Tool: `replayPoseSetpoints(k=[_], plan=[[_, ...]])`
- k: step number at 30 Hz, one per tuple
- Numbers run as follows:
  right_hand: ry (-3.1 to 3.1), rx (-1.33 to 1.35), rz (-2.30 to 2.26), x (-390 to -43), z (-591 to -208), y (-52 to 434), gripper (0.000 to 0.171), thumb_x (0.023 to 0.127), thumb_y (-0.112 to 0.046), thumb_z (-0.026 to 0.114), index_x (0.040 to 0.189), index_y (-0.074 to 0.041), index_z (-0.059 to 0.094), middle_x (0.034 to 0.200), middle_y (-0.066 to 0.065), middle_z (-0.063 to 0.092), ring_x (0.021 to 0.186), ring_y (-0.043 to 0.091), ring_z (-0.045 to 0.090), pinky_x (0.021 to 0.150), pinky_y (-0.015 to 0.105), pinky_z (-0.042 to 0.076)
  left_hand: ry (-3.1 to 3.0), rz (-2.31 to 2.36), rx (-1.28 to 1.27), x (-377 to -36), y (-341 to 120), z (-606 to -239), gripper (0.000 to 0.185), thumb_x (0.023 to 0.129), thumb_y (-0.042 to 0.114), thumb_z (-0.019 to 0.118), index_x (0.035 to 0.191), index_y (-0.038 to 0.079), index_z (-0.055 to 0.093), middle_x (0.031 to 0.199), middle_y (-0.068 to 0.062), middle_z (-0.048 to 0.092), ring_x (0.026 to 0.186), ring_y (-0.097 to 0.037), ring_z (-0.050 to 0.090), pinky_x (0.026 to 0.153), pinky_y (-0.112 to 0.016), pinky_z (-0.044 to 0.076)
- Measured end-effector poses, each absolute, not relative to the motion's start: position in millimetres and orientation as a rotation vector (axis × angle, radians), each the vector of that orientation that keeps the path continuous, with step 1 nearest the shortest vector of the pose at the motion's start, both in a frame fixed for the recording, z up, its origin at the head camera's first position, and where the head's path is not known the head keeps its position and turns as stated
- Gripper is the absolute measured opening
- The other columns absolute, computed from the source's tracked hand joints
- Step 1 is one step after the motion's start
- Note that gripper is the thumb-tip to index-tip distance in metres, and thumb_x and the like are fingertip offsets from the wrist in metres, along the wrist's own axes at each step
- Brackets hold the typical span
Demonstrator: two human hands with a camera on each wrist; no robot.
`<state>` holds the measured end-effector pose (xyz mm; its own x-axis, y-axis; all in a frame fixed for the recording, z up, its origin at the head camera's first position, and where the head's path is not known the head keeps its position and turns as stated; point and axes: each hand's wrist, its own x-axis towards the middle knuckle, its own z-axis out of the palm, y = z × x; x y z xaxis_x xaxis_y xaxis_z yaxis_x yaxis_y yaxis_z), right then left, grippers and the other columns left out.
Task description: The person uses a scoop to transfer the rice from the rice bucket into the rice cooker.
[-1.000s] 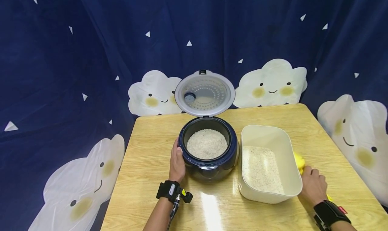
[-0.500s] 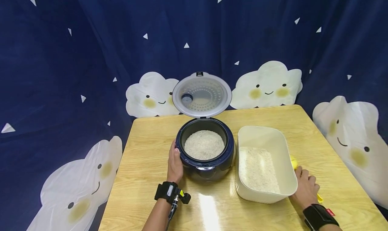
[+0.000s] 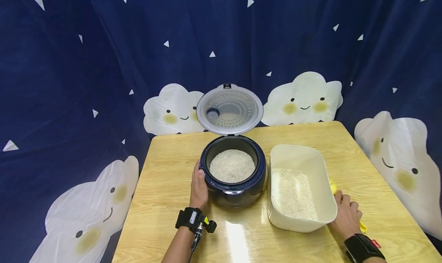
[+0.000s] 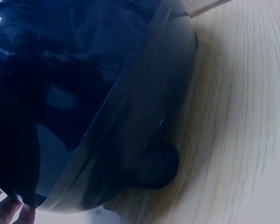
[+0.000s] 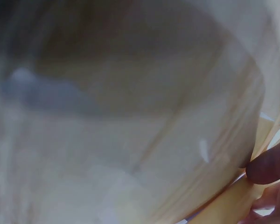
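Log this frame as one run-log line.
left hand: rests on cooker side | right hand: on yellow scoop beside tub | cooker lid open | rice in both

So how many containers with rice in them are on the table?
2: the dark blue rice cooker with its lid up, mid-table, and the cream tub just to its right. None looks hidden.

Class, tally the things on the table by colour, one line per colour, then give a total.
Dark blue: 1, the rice cooker, lid open, rice inside
Cream: 1, the tub, rice inside
Yellow: 1, the scoop under the right hand
Total: 3
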<state>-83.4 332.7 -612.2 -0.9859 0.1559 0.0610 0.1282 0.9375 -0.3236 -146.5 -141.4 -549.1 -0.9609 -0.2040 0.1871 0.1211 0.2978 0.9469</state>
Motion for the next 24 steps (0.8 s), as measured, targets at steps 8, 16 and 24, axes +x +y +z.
replayPoseSetpoints(k=[8,16,24], plan=[[-2.979,-0.226,0.486,-80.0,-612.1,329.8,0.071,0.102,-0.025,0.052,0.150,0.021,0.024,0.130,0.046,0.034,0.109,0.070,0.037,0.075,0.078,0.039,-2.317,-1.708,0.111,-146.0,-139.9,-548.8,0.057,0.111,0.044,0.023,0.163,0.023,0.031,0.169,-0.007,0.035,0.159,-0.030,0.031,0.130,-0.058,0.023],[-2.985,-0.252,0.507,-75.7,-611.8,327.8,0.073,0.102,-0.025,0.053,0.150,0.020,0.023,0.133,0.047,0.032,0.108,0.069,0.037,0.074,0.076,0.039,-2.307,-1.684,0.097,-145.0,-140.4,-552.6,0.057,0.111,0.040,0.024,0.163,0.016,0.033,0.168,-0.010,0.037,0.158,-0.032,0.032,0.129,-0.057,0.025],[-2.971,-0.262,0.547,-75.2,-606.4,324.6,0.072,0.104,-0.028,0.050,0.152,0.019,0.022,0.136,0.047,0.031,0.105,0.069,0.038,0.072,0.075,0.039,-2.304,-1.702,0.094,-146.8,-140.2,-550.5,0.058,0.111,0.043,0.022,0.163,0.018,0.031,0.168,-0.007,0.037,0.158,-0.029,0.032,0.130,-0.054,0.024]])
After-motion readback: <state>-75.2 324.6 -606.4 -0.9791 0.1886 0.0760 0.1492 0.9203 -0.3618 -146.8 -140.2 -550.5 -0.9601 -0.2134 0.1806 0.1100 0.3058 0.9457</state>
